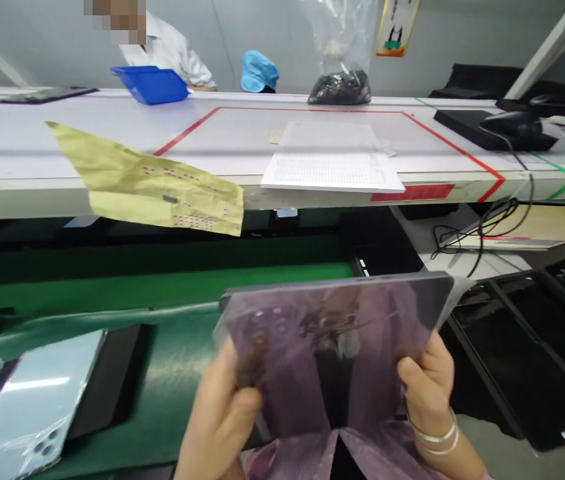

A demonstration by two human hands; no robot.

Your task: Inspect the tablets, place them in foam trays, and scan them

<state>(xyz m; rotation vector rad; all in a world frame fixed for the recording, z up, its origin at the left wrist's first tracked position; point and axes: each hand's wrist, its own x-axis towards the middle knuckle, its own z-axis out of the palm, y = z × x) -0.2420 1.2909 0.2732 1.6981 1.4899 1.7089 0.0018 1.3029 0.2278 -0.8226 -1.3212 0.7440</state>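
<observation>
A dark, glossy tablet (332,347) is held up before me, tilted, with a reflection on its face. Loose clear plastic film juts out past its upper right corner and left edge. My left hand (220,410) grips the tablet's left side, thumb on the near face. On the right side, my right hand (427,383) is closed round the edge with its thumb in front; its other fingers are partly hidden. Lower left on the green surface (177,380) lies a light-blue tablet (45,400) with a camera cluster, beside a black slab (107,387).
A white shelf (22,193) crosses ahead, bearing printed sheets (335,157), a creased yellow paper (162,183), a blue bin (152,85) and a bag of dark pieces (340,87). Black cables (482,227) hang at right above black panels (537,360). A person in white (172,50) is behind.
</observation>
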